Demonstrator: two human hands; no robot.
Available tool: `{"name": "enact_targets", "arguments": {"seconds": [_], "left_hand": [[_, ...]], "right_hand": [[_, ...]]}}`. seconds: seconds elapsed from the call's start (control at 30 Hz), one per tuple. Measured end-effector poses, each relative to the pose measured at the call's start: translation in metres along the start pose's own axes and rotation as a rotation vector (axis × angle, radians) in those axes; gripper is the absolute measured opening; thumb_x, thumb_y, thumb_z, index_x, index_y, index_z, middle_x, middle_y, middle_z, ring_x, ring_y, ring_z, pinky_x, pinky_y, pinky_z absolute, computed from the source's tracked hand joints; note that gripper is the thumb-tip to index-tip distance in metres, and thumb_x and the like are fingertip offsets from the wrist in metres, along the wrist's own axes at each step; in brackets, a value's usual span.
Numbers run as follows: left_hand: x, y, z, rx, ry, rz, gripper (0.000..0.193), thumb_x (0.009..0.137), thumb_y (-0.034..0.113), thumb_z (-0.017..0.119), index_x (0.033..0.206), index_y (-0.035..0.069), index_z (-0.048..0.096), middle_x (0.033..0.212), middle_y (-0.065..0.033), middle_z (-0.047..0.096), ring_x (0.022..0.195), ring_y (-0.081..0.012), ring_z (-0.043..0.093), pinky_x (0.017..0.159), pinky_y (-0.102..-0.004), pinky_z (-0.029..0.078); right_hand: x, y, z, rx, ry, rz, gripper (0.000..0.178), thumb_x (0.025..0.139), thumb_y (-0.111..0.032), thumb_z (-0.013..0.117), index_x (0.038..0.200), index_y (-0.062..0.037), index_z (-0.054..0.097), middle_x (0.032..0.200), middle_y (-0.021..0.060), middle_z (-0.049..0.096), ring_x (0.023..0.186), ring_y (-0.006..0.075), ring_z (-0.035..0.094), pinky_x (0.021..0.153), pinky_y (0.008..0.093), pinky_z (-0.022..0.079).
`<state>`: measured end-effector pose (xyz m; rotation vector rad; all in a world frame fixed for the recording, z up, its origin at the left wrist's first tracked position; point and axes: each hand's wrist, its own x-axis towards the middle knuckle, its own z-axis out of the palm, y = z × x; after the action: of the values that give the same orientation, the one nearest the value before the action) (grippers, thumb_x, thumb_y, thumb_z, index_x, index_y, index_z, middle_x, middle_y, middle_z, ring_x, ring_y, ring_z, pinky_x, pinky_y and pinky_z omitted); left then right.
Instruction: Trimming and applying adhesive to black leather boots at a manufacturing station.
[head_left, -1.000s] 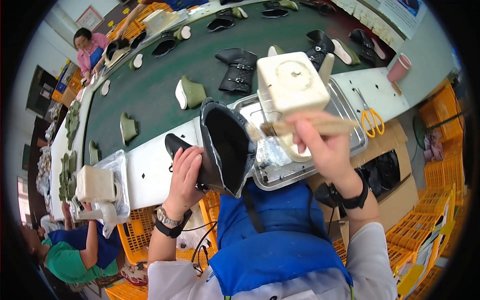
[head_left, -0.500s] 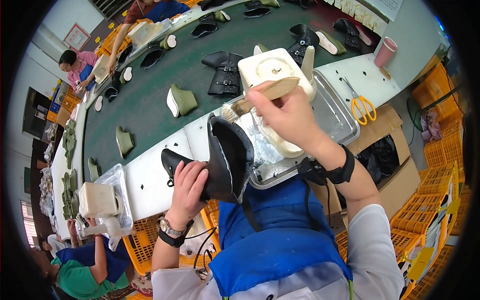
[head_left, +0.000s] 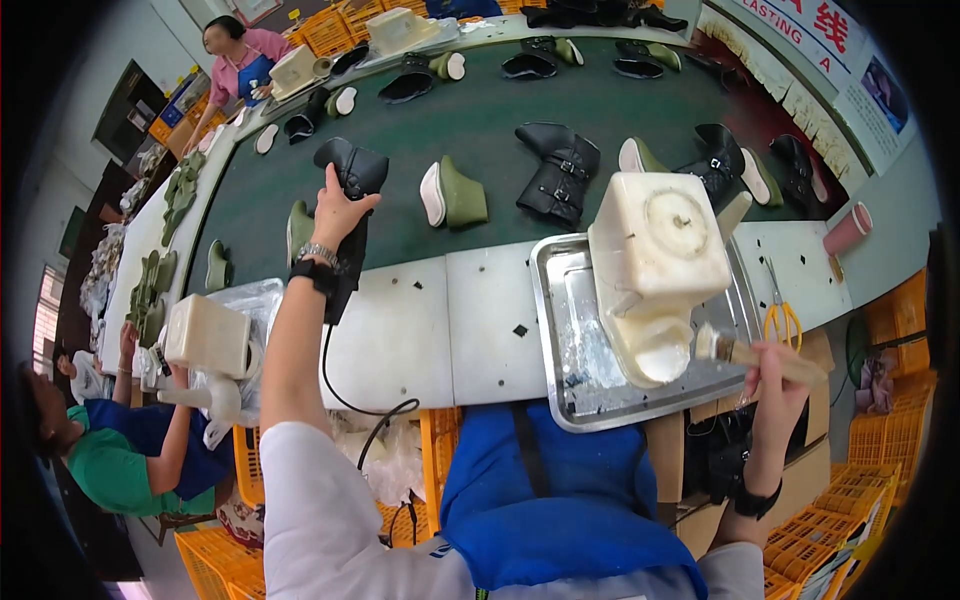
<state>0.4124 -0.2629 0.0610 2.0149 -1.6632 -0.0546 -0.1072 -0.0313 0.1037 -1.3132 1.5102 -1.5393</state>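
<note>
My left hand [head_left: 338,215] is stretched out over the green belt, its fingers around a black boot [head_left: 352,170]. Index finger and thumb lie spread on the boot; the other fingers are hidden. Part of a dark shape, likely the same boot, shows below the wrist. In my right hand [head_left: 778,390], a flat wooden brush [head_left: 742,353] is gripped by its handle. Its pale bristles are beside the spout cup of a cream plastic glue pot [head_left: 660,240], which holds white liquid. Beneath the pot is a metal tray [head_left: 583,405].
On the green belt [head_left: 400,140] stand several boots, including a buckled black boot [head_left: 557,175] and a green wedge-soled piece [head_left: 460,192]. Orange-handled scissors [head_left: 782,318] and a pink cup [head_left: 848,229] lie to the right. A co-worker [head_left: 150,450] sits at left beside another glue pot [head_left: 208,335].
My left hand has carried the black boot away from me, onto or above the belt. My right hand has drawn the brush back from the boot to the glue pot's right side.
</note>
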Motion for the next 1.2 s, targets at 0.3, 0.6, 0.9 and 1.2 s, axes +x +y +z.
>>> {"name": "enact_targets", "arguments": {"seconds": [0.3,0.6,0.9,1.2], "left_hand": [[0.07,-0.08,0.115,0.145,-0.328,-0.247,0.1,0.065,0.048,0.066,0.139,0.015,0.006,0.125,-0.0309,0.037,0.112,-0.0438,0.042,0.093,-0.0436,0.037],[0.028,-0.055,0.071,-0.235,-0.331,0.275,0.057,0.082,0.016,0.057,0.13,-0.002,0.032,0.124,-0.0182,0.047,0.111,-0.0232,0.047,0.093,-0.0296,0.035],[-0.226,0.192,-0.034,-0.762,-0.813,0.57,0.022,0.09,0.004,0.038,0.095,-0.005,0.058,0.092,-0.0135,0.061,0.09,-0.0223,0.056,0.086,-0.0323,0.041],[-0.319,0.264,-0.02,-0.747,-1.455,0.548,0.017,0.089,0.007,0.045,0.077,0.001,0.056,0.072,-0.0042,0.057,0.065,-0.0106,0.049,0.065,-0.023,0.041]], "right_hand": [[0.001,0.013,0.006,-0.074,-0.023,0.225,0.012,0.084,-0.009,0.055,0.083,0.0021,0.059,0.062,0.0001,0.052,0.049,0.0048,0.046,0.045,0.0178,0.035],[0.026,0.062,0.028,-0.545,-0.476,-0.071,0.018,0.078,-0.021,0.059,0.085,-0.0055,0.064,0.074,0.0148,0.062,0.061,0.0274,0.06,0.056,0.0337,0.047],[0.008,0.059,-0.002,-0.526,-0.332,-0.063,0.018,0.076,-0.02,0.055,0.077,-0.0027,0.061,0.069,0.017,0.059,0.068,0.0338,0.058,0.06,0.0404,0.046],[-0.14,0.205,-0.178,-0.982,0.034,0.652,0.022,0.075,-0.017,0.049,0.089,-0.0084,0.064,0.084,0.0185,0.062,0.081,0.0349,0.06,0.071,0.0423,0.049]]}}
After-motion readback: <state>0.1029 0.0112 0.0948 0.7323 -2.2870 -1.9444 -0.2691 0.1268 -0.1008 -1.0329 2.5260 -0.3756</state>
